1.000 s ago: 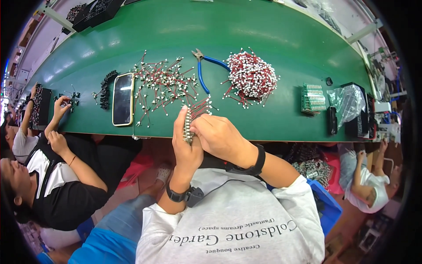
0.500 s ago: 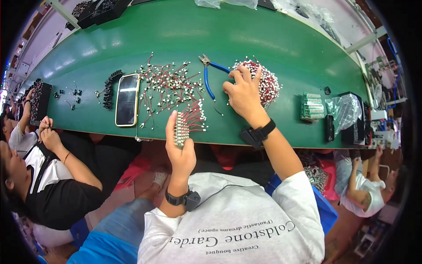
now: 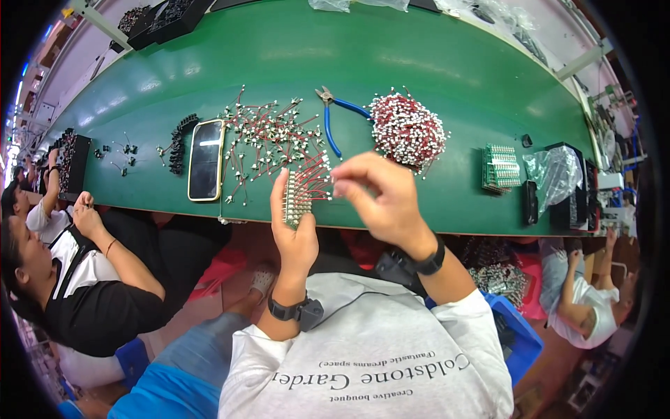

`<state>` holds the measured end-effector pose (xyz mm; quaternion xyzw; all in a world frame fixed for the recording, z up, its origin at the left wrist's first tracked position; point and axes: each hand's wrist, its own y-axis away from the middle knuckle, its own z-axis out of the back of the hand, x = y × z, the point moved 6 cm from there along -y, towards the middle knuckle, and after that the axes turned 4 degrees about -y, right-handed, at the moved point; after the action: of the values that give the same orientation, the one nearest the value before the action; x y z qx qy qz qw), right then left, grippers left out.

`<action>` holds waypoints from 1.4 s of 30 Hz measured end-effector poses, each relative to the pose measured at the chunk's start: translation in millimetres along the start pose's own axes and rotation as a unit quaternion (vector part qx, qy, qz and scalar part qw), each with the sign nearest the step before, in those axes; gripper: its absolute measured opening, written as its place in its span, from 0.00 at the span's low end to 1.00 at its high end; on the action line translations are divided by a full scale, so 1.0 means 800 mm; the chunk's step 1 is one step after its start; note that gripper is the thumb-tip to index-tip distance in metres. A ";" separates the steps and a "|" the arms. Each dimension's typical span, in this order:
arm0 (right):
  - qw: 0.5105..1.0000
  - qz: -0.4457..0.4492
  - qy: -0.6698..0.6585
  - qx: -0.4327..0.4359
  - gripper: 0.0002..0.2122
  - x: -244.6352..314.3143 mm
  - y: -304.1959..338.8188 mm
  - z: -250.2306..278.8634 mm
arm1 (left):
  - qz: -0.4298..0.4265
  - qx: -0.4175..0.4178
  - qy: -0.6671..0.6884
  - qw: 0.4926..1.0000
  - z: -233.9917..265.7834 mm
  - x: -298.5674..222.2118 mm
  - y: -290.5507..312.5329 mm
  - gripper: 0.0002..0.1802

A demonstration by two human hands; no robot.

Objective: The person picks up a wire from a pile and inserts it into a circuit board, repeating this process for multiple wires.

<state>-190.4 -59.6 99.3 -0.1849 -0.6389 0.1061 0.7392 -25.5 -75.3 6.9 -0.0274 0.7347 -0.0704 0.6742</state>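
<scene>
My left hand (image 3: pixel 296 241) is closed around a narrow circuit board panel (image 3: pixel 296 199) at the table's near edge. A row of red wires with white ends (image 3: pixel 321 174) sticks out from the panel's right side. My right hand (image 3: pixel 377 199) is just right of those wire ends, thumb and forefinger pinched together; whatever is between the fingertips is too small to make out. Beyond it lies a round heap of red wires with white tips (image 3: pixel 408 129). Left of the heap are blue-handled cutting pliers (image 3: pixel 329 119), jaws pointing away. Small connectors on red wires (image 3: pixel 269 133) lie scattered beyond my left hand.
A phone (image 3: pixel 206 160) lies left of the scattered pieces, beside a curved row of black parts (image 3: pixel 180 143). To the right are stacked green boards (image 3: pixel 500 167) and a black box with clear plastic (image 3: pixel 555 171). A co-worker (image 3: pixel 91 279) sits at the left, another person (image 3: pixel 586 300) at the right.
My right hand has left the heap of red wires and come nearer and left, to the wire ends beside the panel. The left hand still holds the panel.
</scene>
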 end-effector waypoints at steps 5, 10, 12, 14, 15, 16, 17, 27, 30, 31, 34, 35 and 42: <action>0.995 0.061 0.074 -0.038 0.04 0.014 0.032 -0.013 | -0.014 0.016 -0.002 1.000 -0.020 -0.005 0.000 0.35; 0.995 0.053 0.087 -0.021 0.04 0.012 0.040 -0.015 | -0.019 0.031 0.014 0.999 -0.034 -0.011 0.005 0.36; 0.995 0.056 0.085 -0.005 0.04 0.013 0.040 -0.017 | -0.030 0.033 -0.003 0.999 -0.035 -0.013 0.006 0.36; 0.994 0.071 0.088 -0.006 0.05 0.014 0.042 -0.018 | -0.040 0.033 -0.021 0.998 -0.036 -0.016 0.005 0.35; 0.994 0.070 0.087 -0.005 0.05 0.013 0.042 -0.019 | -0.055 0.032 -0.033 0.997 -0.038 -0.020 0.005 0.35; 0.993 0.071 0.096 -0.005 0.05 0.012 0.042 -0.020 | -0.070 0.030 -0.045 0.996 -0.039 -0.023 0.006 0.34; 0.992 0.071 0.106 -0.004 0.05 0.012 0.043 -0.021 | -0.069 0.029 -0.046 0.996 -0.040 -0.025 0.007 0.34; 0.975 0.128 0.183 0.000 0.07 0.016 0.045 -0.029 | -0.114 0.012 -0.150 0.982 -0.039 -0.036 0.009 0.34; 0.976 0.122 0.181 0.020 0.07 0.015 0.043 -0.030 | -0.103 0.012 -0.148 0.983 -0.038 -0.034 0.010 0.34; 0.977 0.120 0.177 0.027 0.07 0.014 0.043 -0.031 | -0.096 0.013 -0.147 0.984 -0.037 -0.033 0.010 0.34; 0.979 0.103 0.170 0.038 0.06 0.011 0.044 -0.032 | -0.100 0.020 -0.153 0.983 -0.034 -0.029 0.011 0.34; 0.981 0.089 0.167 0.042 0.05 0.008 0.044 -0.032 | -0.099 0.020 -0.153 0.983 -0.034 -0.031 0.011 0.34; 0.971 0.121 0.199 0.062 0.05 0.016 0.041 -0.036 | -0.208 0.043 -0.265 0.941 -0.035 -0.049 0.009 0.33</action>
<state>-157.2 -28.9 94.1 -0.2320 -0.4445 0.1949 0.8430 -49.5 -61.2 46.6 -0.1685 0.5040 -0.2304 0.8152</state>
